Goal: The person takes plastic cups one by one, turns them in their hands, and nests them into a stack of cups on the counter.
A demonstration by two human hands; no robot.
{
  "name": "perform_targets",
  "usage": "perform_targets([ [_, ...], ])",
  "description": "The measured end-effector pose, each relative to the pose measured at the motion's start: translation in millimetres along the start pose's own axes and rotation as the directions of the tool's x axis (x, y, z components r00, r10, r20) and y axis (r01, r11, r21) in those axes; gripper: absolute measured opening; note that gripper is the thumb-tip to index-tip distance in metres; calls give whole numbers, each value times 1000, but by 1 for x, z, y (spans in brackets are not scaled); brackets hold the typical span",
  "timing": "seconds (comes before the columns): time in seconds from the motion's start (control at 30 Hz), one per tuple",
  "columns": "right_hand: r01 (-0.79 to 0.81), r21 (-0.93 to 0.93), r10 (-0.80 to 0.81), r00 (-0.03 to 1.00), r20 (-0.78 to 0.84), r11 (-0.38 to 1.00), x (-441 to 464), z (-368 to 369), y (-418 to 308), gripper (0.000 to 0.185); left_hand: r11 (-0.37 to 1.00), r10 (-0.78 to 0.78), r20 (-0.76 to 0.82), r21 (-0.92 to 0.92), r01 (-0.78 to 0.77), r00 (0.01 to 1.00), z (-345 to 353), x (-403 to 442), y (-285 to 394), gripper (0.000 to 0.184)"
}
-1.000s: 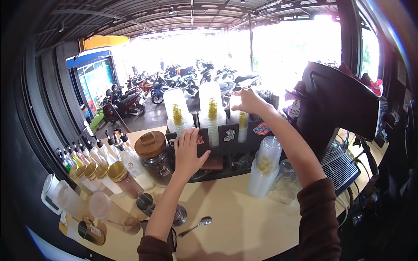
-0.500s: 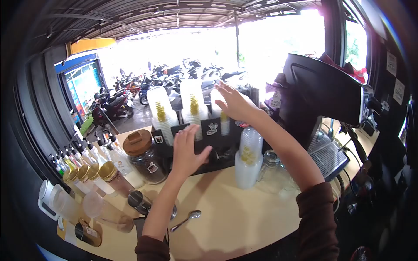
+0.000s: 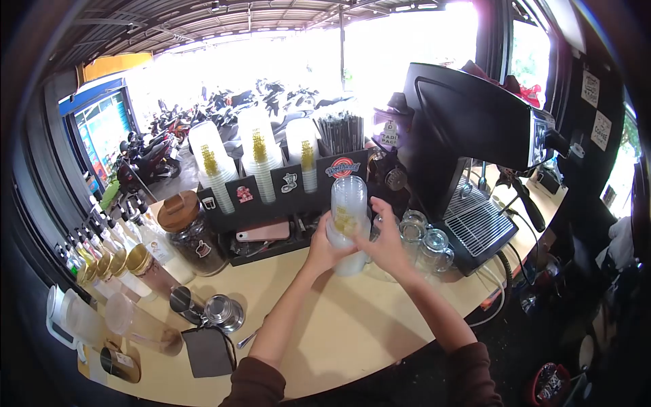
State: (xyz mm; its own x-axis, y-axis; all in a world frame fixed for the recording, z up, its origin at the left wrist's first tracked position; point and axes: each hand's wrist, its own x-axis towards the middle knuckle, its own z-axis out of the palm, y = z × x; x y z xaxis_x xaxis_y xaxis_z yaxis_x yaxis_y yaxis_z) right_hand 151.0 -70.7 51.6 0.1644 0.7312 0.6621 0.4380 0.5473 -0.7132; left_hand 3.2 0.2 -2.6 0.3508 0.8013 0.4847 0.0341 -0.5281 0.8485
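Note:
A stack of clear plastic cups with gold print (image 3: 348, 193) stands upright in front of me, on top of a wider stack of translucent cups or lids (image 3: 351, 263). My left hand (image 3: 324, 249) is wrapped round the near left side of the stacks, where they meet. On the other side my right hand (image 3: 390, 245) has its fingers apart and its thumb close against the printed cups; whether it presses on them I cannot tell. Right of it stand glass mugs (image 3: 434, 249). A spoon handle (image 3: 249, 338) shows beside my left forearm.
A black organizer (image 3: 261, 197) holding cup stacks and straws (image 3: 340, 132) runs along the back, with a pink phone (image 3: 263, 231) in its lower shelf. An espresso machine (image 3: 468, 122) stands right. A jar of dark beans (image 3: 196, 241), bottles and pitchers (image 3: 74, 312) line the left.
Both hands have come down from the organizer's cup stacks to the cup stack on the counter. My left hand has closed round it. The view has shifted to the right.

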Motion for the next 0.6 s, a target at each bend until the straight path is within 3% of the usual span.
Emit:
perform_targets([
  [0.07, -33, -65, 45, 980, 192, 997, -1, 5, 0, 90, 1000, 3, -31, 19, -3, 1000, 1, 1, -3, 97],
  [0.1, 6, -116, 17, 980, 198, 993, 2, 10, 5, 102, 999, 15, -53, -32, -17, 998, 2, 1, -6, 93],
  [0.23, 75, -209, -44, 988, 150, 975, 10, 20, 14, 105, 997, -34, -85, -72, 28, 996, 3, -3, -7, 89],
  [0.3, -118, -112, 143, 958, 249, 987, 14, 16, 12, 115, 997, -38, -81, -64, 33, 996, 3, -3, -4, 89],
  [0.53, -204, -87, 219, 950, 223, 975, 13, 19, 2, 107, 996, -56, -72, -68, 51, 996, 1, -7, 3, 91],
  [0.6, 11, -41, -7, 996, 85, 999, 20, 20, 1, 94, 996, -77, -51, -41, 75, 996, -2, -8, 12, 92],
])
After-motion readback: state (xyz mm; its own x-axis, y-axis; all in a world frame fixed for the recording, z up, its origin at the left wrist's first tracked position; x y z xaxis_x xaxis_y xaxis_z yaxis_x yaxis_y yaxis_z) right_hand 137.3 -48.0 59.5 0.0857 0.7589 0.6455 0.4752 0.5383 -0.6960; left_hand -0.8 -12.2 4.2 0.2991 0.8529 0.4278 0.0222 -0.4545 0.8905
